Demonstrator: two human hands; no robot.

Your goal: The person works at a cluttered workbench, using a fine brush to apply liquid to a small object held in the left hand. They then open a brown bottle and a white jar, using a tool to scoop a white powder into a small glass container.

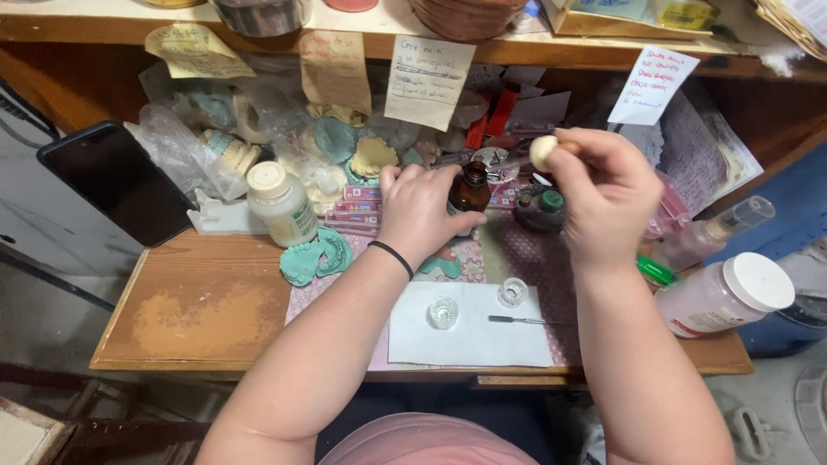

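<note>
A: Why is the left hand (424, 211) wrapped around the brown bottle (469, 192)?

B: To steady it at the desk's back; the right hand (603, 194) pinches its dropper bulb (543, 151) above; 2 glass dishes (443, 313) wait on white paper (469, 331).

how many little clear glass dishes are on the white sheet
2: one small glass dish near the sheet's left-centre, another glass dish at its upper right edge, above the metal spatula. None seems hidden.
</note>
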